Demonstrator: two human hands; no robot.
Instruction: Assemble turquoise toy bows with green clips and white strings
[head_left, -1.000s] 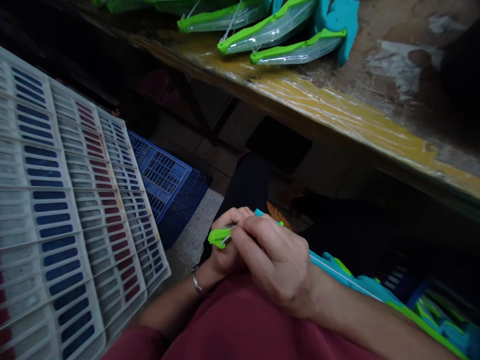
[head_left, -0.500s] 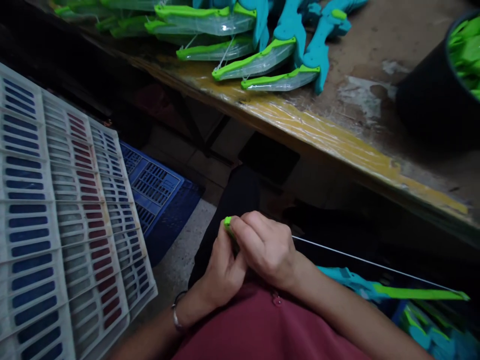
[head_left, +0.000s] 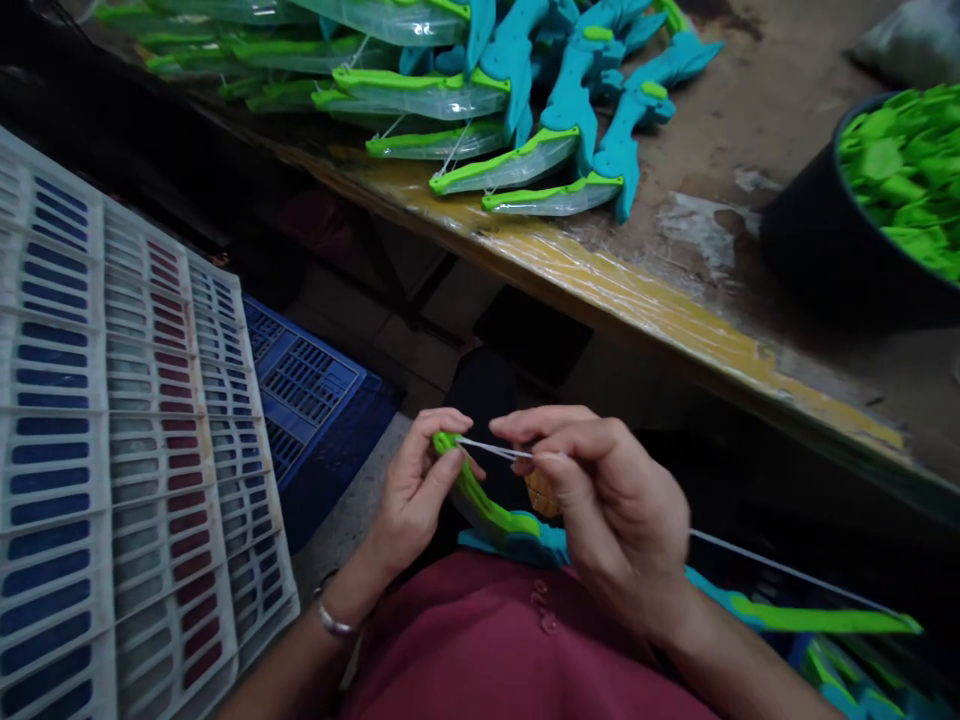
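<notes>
Green curved plastic bow tip (head_left: 459,478) pinched in our left hand (head_left: 414,490), right hand (head_left: 607,510) fingers nipping thin white string (head_left: 493,449) w/ it taut.

The workbench edge (head_left: 645,300) overhangs just above the lap, closing off upward room. On the bench, finished toy bows (head_left: 517,165) crowd the far left and a black bucket (head_left: 817,260) blocks the right; bare wood lies between. A white slatted crate (head_left: 127,440) walls the left, with a blue crate (head_left: 307,375) behind.
</notes>
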